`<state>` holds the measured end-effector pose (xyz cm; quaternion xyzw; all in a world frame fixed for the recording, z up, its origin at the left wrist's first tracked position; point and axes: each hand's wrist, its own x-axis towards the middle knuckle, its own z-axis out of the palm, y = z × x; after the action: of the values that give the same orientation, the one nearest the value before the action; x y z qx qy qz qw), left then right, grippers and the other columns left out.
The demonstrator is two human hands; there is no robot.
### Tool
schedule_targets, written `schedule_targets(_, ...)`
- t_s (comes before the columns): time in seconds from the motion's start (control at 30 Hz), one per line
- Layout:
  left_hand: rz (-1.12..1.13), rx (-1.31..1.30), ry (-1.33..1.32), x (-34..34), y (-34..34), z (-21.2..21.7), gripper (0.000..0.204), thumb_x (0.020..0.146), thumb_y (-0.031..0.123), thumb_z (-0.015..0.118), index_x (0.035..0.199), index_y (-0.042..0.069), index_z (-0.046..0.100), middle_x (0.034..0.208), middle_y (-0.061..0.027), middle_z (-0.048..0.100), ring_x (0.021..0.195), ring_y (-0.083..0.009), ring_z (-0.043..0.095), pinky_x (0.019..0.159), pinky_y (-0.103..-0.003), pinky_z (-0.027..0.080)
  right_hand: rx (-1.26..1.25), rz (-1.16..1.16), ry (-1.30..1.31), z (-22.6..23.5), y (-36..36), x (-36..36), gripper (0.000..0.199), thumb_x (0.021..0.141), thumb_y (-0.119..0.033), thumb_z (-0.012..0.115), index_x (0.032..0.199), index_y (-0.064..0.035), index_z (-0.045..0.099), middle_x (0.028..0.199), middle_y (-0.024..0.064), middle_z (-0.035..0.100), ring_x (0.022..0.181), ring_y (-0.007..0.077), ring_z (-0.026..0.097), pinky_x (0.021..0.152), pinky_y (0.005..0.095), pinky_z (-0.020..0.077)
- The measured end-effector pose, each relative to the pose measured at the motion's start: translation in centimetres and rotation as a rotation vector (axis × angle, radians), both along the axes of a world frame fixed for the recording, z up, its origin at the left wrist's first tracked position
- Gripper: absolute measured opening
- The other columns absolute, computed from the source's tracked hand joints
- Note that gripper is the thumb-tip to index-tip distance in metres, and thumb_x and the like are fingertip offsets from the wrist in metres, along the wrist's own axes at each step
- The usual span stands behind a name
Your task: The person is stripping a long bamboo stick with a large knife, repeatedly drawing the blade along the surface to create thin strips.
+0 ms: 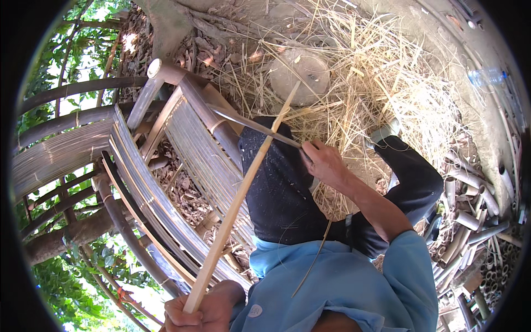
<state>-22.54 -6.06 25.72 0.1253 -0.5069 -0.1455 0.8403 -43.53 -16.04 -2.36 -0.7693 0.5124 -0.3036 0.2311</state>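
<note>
- Curved bamboo-slat bench (166, 166): occupies the area to the left of the long pale bamboo strip, with its slatted seat and round bamboo frame poles running diagonally.
- Left hand (202, 310): closed in a fist around the lower end of the long pale bamboo strip, at the bottom edge of the view.
- Long pale bamboo strip (239, 193): runs from the left hand diagonally up and to the right, passing over the person's dark trouser leg (276, 182) and ending in front of a round grey stone (301, 74).
- Long dark metal blade (251, 124): crosses the strip near its upper part, edge against it.
- Right hand (323, 163): just right of the strip, clamped on the blade's handle end.
- Dry straw-coloured bamboo shavings (376, 72): piled on the ground above and to the right of the strip.
- Cut bamboo tube sections (470, 221): heaped far right of the strip.
</note>
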Motion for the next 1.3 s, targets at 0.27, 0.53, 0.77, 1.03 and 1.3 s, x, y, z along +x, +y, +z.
schedule_targets(0.27, 0.020, -0.024, 0.005, 0.0, -0.7, 0.1, 0.041, 0.107, 0.049, 0.040, 0.088, 0.013, 0.045, 0.066, 0.0061, 0.034, 0.047, -0.0072, 0.026, 0.044, -0.024, 0.023, 0.300, -0.155, 0.183, -9.6, -3.4, -4.6, 0.023, 0.093, -0.015, 0.060, 0.113, -0.0119, 0.049, 0.080, 0.0209, 0.059, 0.062, 0.0410, 0.062, 0.056, 0.0491, 0.0528)
schedule_targets(0.53, -0.006, -0.024, -0.069, -0.7, -1.8, 0.8, 0.037, 0.109, 0.043, 0.038, 0.085, 0.015, 0.042, 0.068, 0.0055, 0.033, 0.050, -0.0060, 0.028, 0.043, -0.024, 0.025, 0.344, -0.175, 0.058, -14.9, -5.8, -6.6, 0.019, 0.092, -0.016, 0.057, 0.108, -0.0089, 0.049, 0.078, 0.0230, 0.057, 0.077, 0.0449, 0.060, 0.070, 0.0528, 0.0476)
schedule_targets(0.77, -0.027, -0.006, -0.113, -0.8, -2.8, 1.8, 0.035, 0.109, 0.039, 0.036, 0.085, 0.014, 0.043, 0.069, 0.0050, 0.034, 0.051, -0.0062, 0.029, 0.043, -0.024, 0.026, 0.560, -0.331, 0.201, -17.7, -5.9, -9.0, 0.026, 0.093, -0.015, 0.054, 0.118, -0.0120, 0.048, 0.092, 0.0265, 0.067, 0.088, 0.0481, 0.066, 0.077, 0.0569, 0.0511)
schedule_targets(1.03, 0.145, 0.347, -0.356, 3.3, -9.1, 3.6, 0.024, 0.101, 0.027, 0.054, 0.109, 0.006, 0.045, 0.094, -0.0067, 0.047, 0.079, -0.0166, 0.051, 0.071, -0.033, 0.046, 0.541, -0.437, -0.088, -11.1, -6.8, -7.0, 0.027, 0.090, -0.030, 0.065, 0.104, -0.0080, 0.057, 0.073, 0.0221, 0.065, 0.074, 0.0443, 0.066, 0.067, 0.0518, 0.0509)
schedule_targets(1.3, -0.043, 0.749, -0.694, -6.4, -27.4, -11.9, 0.031, 0.105, 0.019, 0.052, 0.132, 0.005, 0.055, 0.093, -0.0087, 0.068, 0.094, -0.0180, 0.065, 0.088, -0.036, 0.053, 0.095, -0.707, -0.171, 4.5, -7.7, -10.6, 0.023, 0.086, -0.024, 0.071, 0.098, -0.0083, 0.061, 0.068, 0.0142, 0.065, 0.066, 0.0299, 0.066, 0.062, 0.0429, 0.0504)
